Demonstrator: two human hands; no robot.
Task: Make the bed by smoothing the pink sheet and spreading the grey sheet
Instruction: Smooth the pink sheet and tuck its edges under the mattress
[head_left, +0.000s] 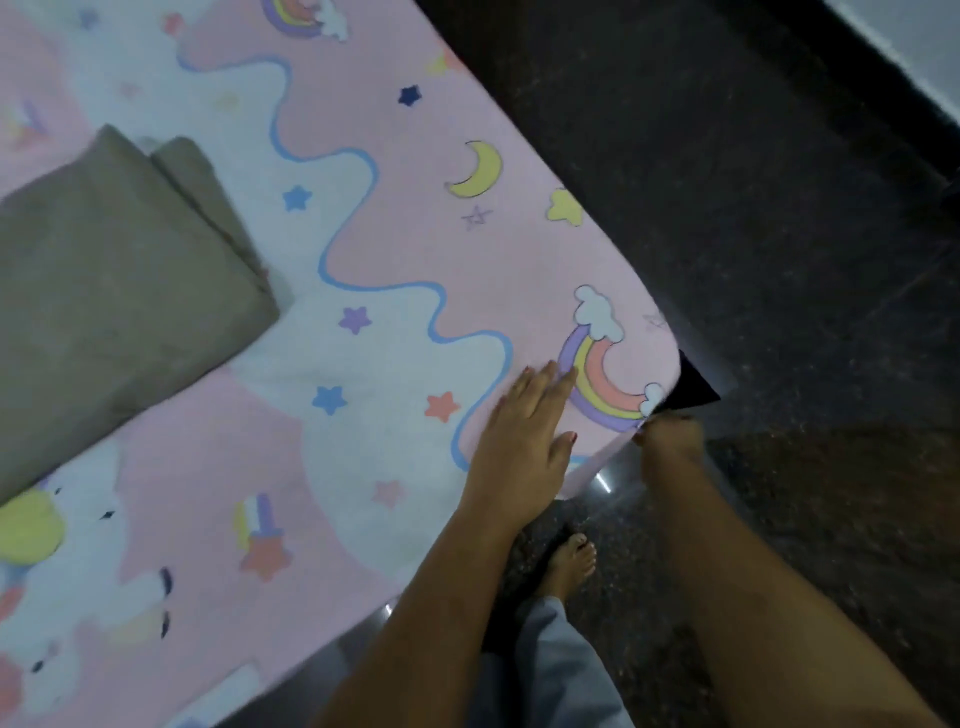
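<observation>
The pink sheet (415, 218), printed with rainbows, stars and moons, covers the bed across the left and middle of the view. My left hand (519, 431) lies flat on it with fingers spread, near the bed's corner beside a rainbow print. My right hand (670, 441) is closed on the sheet's edge just below that corner, at the side of the mattress. The grey sheet (104, 301) lies folded in a thick stack on the bed at the left, apart from both hands.
Dark speckled floor (727, 156) runs along the bed's right side. A black corner piece (693, 387) sticks out under the sheet at the bed's corner. My bare foot (569, 564) and grey trouser leg (561, 665) stand close to the bed.
</observation>
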